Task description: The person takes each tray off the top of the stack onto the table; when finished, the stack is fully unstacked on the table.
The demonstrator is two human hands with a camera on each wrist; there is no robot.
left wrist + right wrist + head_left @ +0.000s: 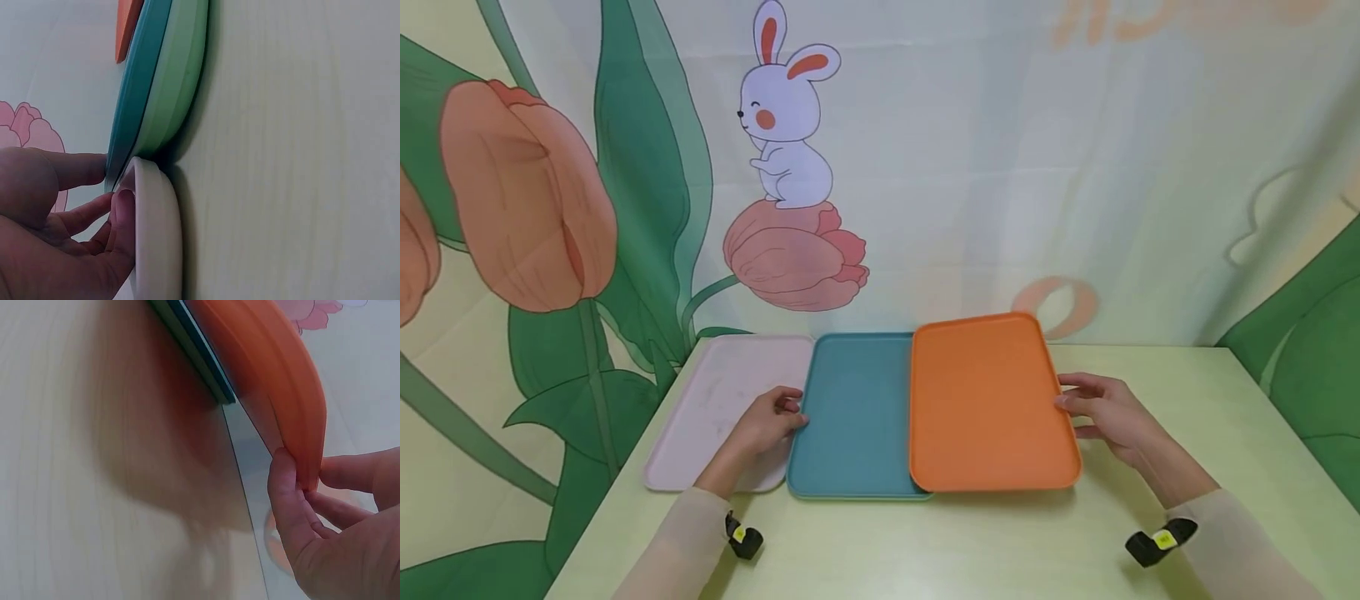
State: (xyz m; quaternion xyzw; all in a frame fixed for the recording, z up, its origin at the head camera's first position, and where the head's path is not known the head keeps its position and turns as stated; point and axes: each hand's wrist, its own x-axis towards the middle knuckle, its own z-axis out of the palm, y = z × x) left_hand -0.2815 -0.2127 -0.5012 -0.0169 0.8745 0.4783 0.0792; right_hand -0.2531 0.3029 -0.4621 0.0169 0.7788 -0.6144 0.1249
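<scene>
My right hand pinches the right edge of an orange tray. That tray is tilted, its right side raised off the table and its left part overlapping a teal tray. In the right wrist view the thumb and fingers meet around the orange rim. My left hand holds the left edge of the teal tray, with fingertips at its rim. A light green tray lies under the teal one. Beneath the left hand, a pale pink tray sits against the stack.
All this stands on a pale wooden table. Behind it hangs a cloth backdrop printed with a rabbit and tulips, close to the table's back edge. A small black camera sits on each wrist.
</scene>
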